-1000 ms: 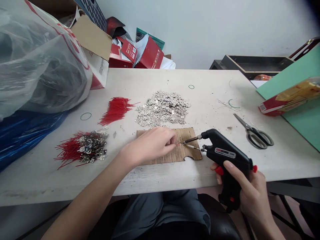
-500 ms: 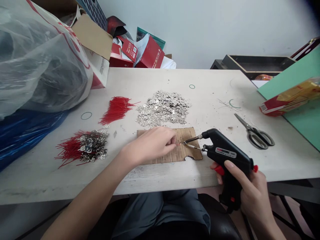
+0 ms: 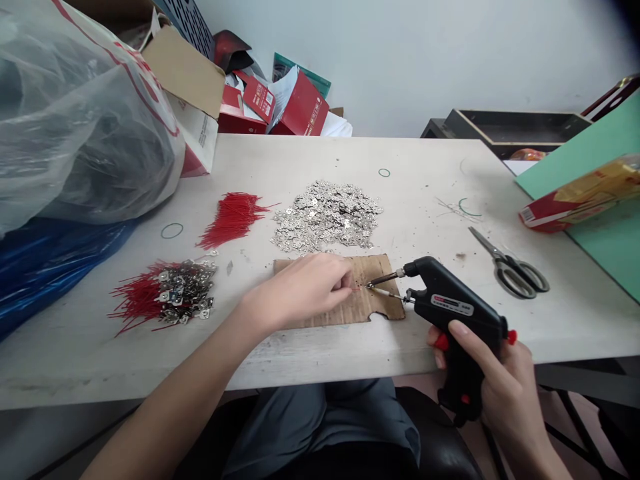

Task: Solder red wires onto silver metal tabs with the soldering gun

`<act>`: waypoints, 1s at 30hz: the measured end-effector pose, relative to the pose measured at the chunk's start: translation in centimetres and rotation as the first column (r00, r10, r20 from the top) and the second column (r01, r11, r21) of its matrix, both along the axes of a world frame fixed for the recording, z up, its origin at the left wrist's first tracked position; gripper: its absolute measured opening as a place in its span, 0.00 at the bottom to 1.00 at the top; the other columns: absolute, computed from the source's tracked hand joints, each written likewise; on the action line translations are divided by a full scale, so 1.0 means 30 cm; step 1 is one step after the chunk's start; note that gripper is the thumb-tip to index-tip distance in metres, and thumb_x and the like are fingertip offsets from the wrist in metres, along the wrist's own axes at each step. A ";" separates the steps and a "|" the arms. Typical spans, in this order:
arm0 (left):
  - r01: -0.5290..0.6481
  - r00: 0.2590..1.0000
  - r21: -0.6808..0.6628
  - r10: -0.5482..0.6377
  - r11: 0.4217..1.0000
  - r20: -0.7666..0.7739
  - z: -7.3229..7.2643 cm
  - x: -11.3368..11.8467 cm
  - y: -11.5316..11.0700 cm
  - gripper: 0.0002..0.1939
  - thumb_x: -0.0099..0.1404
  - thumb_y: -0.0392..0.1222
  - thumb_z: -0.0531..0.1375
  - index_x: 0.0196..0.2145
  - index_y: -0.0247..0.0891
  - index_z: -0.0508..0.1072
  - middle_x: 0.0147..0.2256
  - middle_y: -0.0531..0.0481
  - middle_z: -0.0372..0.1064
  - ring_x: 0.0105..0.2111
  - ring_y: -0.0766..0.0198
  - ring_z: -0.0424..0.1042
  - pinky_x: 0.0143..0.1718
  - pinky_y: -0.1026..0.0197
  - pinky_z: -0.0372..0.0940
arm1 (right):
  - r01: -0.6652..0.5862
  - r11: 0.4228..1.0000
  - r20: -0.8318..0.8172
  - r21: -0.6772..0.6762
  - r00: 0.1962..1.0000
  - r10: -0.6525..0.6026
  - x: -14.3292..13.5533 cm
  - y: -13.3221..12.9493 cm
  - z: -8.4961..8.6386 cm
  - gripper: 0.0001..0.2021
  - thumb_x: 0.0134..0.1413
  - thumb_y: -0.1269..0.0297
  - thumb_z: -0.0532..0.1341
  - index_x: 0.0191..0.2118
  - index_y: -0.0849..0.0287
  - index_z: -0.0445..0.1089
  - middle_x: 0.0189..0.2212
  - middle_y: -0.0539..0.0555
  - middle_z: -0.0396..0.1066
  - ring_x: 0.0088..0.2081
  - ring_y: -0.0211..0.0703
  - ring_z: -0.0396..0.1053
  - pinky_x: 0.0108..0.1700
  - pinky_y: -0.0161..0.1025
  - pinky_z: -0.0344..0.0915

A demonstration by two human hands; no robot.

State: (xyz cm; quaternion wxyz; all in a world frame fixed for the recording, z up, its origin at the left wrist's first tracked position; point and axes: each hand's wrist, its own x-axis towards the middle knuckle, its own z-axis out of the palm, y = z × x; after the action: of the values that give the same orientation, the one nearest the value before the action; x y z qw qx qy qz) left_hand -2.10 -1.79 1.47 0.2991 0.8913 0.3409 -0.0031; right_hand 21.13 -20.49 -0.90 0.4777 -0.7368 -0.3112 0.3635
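While soldering-gun [image 3: 453, 313] tilts, bag [image 3: 105, 133] seems filled.

- Here's the left hand [image 3: 307, 287], back uppermost, thumb [image 3: 343, 294] drawn against curled fingers [image 3: 344, 269] in a pinch!
- Behind those fingers, the bare left forearm [image 3: 193, 383] slants down and left.
- Right hand [image 3: 505, 383], well apart from the left fingers: closed grip, right thumb [image 3: 474, 343] extended, two fingertips [image 3: 440, 361] just beyond it.
- Right forearm [image 3: 540, 457] runs below its fingers.
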 end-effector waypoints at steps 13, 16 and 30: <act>0.005 1.000 -0.012 -0.004 1.000 0.021 0.005 -0.002 0.002 0.10 0.77 0.43 0.60 0.35 0.40 0.72 0.37 0.49 0.76 0.33 0.61 0.70 0.32 0.57 0.56 | 0.016 1.000 -0.020 0.019 1.000 -0.015 -0.004 0.000 0.001 0.24 0.63 0.40 0.72 0.32 0.60 0.83 0.21 0.54 0.71 0.22 0.41 0.67 0.21 0.34 0.61; 0.006 1.000 -0.008 -0.006 1.000 0.005 0.007 0.001 0.001 0.10 0.77 0.43 0.60 0.35 0.40 0.71 0.36 0.49 0.76 0.33 0.61 0.69 0.32 0.57 0.56 | 0.019 1.000 -0.006 0.013 1.000 -0.019 -0.007 0.002 0.005 0.24 0.64 0.40 0.71 0.31 0.59 0.81 0.22 0.54 0.71 0.22 0.41 0.66 0.20 0.34 0.61; 0.012 1.000 0.004 -0.012 1.000 -0.001 0.005 0.004 0.000 0.11 0.78 0.44 0.60 0.35 0.40 0.71 0.35 0.49 0.75 0.33 0.61 0.69 0.32 0.56 0.56 | 0.020 0.999 -0.024 0.035 1.000 -0.019 -0.008 0.003 0.002 0.22 0.64 0.42 0.72 0.34 0.59 0.80 0.28 0.57 0.76 0.24 0.43 0.69 0.21 0.35 0.67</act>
State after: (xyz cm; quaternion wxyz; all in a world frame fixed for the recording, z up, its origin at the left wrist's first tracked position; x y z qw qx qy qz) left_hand -1.99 -1.78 1.63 0.2970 0.8939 0.3356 -0.0045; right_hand 20.88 -20.41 -0.83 0.4978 -0.7268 -0.3048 0.3619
